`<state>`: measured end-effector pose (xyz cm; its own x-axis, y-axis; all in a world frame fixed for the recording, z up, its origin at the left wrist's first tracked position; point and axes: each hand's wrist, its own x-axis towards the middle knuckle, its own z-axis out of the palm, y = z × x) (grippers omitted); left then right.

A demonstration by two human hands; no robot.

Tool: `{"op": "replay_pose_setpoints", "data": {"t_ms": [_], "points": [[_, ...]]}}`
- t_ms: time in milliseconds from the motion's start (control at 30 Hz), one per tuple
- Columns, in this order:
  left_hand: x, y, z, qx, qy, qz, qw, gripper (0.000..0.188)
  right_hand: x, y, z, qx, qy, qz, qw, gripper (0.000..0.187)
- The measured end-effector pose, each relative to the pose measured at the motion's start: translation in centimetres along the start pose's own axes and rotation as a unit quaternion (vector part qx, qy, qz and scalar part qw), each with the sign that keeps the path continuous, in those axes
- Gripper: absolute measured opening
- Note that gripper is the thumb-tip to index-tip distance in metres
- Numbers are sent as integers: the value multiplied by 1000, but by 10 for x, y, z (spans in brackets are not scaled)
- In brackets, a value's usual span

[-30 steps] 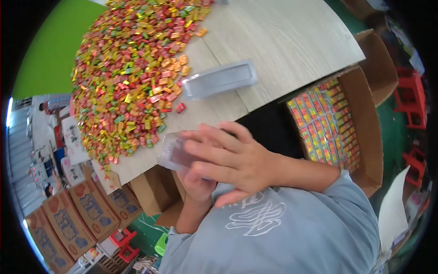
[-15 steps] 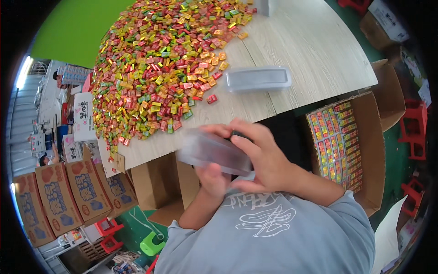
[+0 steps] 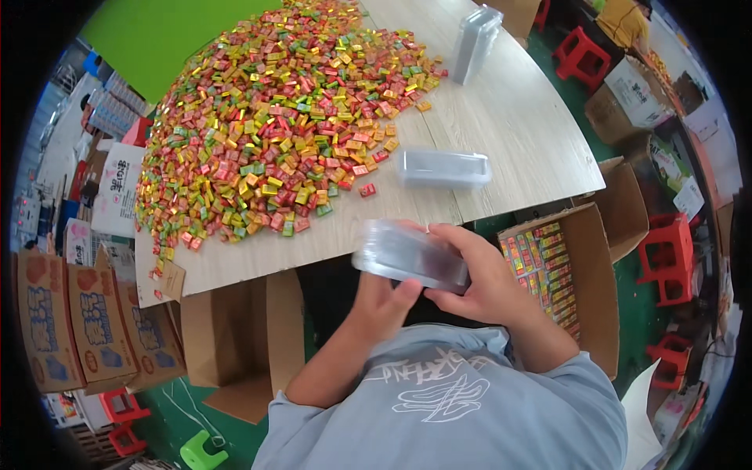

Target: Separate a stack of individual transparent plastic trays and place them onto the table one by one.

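Between my two hands, just off the table's near edge, is a transparent plastic box [image 3: 403,254], long and tilted, slightly blurred. My left hand [image 3: 380,301] grips its lower left side, the thumb pressed along the near edge. At the right end, my right hand [image 3: 489,274] wraps round the box with fingers on the far side and thumb below. Another transparent plastic box [image 3: 445,169] lies on the table beyond my hands. To its left spreads a large heap of small wrapped candies [image 3: 274,125] in red, yellow, orange and green.
Several transparent boxes [image 3: 476,43] stand upright at the table's far right. A carton [image 3: 599,290] at my right holds packed rows of colourful candy. An open carton [image 3: 227,337] sits below the table at left, near printed cartons [image 3: 94,321]. Red stools [image 3: 667,258] stand on the right.
The view has shifted, bringing the upright boxes more fully into sight. The box in my hands has turned and blurs less; both hands still hold it.
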<state>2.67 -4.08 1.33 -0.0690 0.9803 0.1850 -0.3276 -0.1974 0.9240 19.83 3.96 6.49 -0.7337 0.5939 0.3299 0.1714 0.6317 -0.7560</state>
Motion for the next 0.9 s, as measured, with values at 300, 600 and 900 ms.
{"op": "replay_pose_setpoints", "data": {"t_ms": [300, 600, 900], "points": [[36, 12, 3, 347, -90, 118, 926, 77, 27, 6, -75, -100, -106, -54, 988, 64], [86, -17, -15, 578, -3, 153, 802, 74, 226, 77, -285, -491, -66, -16, 868, 69], [117, -28, -15, 641, 15, 131, 756, 60, 289, 181, -298, -404, -159, 44, 900, 59]]}}
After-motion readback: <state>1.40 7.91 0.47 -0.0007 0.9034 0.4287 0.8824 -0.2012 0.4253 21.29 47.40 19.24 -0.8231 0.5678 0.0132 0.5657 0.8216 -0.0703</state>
